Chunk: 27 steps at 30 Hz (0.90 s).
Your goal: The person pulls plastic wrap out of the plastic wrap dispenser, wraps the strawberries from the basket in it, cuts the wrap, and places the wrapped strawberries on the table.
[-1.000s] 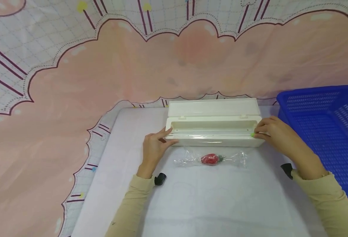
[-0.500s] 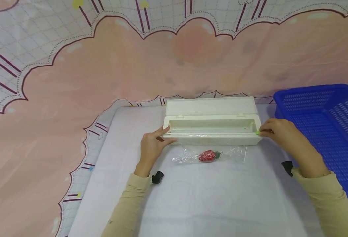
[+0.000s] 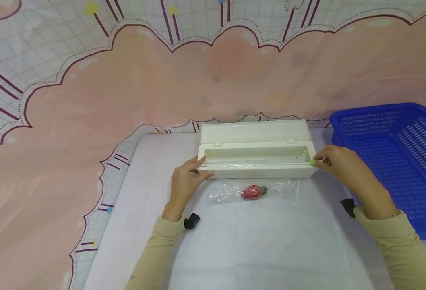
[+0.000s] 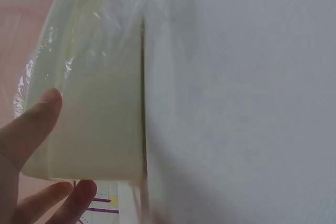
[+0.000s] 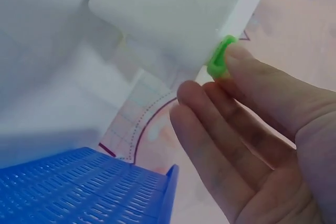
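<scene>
A long white plastic wrap dispenser [image 3: 263, 172] lies on the table with its lid [image 3: 254, 132] raised at the back. My left hand [image 3: 185, 181] grips its left end. In the left wrist view, the thumb [image 4: 39, 124] presses the front face, and clear film drapes over the box. At the right end, my right hand [image 3: 343, 165] pinches a small green slide cutter [image 5: 220, 57] on the dispenser's front edge, the other fingers loosely bent. Just in front of the box lies a red strawberry [image 3: 252, 192] with a green top, on or within crinkled clear film [image 3: 287, 189].
A blue plastic basket [image 3: 383, 110] with slotted walls stands at the right, close to my right forearm. The table [image 3: 242, 245] has a white cover. A pink and white patterned cloth [image 3: 155, 84] hangs behind and to the left.
My right hand has moved the green slide cutter a short way right, to the dispenser's right end. My left hand keeps its grip on the left end. The whole head view has shifted slightly.
</scene>
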Each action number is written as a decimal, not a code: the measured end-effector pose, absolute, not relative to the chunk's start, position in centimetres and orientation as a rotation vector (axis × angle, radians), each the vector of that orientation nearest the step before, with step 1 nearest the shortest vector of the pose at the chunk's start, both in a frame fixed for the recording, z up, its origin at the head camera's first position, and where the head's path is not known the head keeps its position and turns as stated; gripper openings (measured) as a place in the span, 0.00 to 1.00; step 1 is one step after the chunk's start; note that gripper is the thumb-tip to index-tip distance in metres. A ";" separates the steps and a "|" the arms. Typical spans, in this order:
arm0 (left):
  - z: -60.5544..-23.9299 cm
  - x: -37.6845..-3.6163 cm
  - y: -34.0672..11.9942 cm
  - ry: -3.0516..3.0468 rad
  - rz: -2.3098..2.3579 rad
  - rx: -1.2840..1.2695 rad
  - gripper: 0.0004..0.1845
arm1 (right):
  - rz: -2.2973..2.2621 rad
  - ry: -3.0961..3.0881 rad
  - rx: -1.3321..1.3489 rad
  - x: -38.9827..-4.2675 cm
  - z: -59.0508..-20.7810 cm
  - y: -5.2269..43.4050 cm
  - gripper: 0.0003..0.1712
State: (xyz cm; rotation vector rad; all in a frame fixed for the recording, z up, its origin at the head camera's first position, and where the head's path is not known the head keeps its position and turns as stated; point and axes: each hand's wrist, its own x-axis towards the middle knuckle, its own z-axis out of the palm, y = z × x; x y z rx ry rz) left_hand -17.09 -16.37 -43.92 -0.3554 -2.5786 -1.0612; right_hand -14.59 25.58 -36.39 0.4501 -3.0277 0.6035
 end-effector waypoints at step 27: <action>-42.2 -15.7 -17.1 -2.666 -1.367 -0.334 0.33 | 0.515 -2.722 0.872 -12.1 -38.8 17.0 0.14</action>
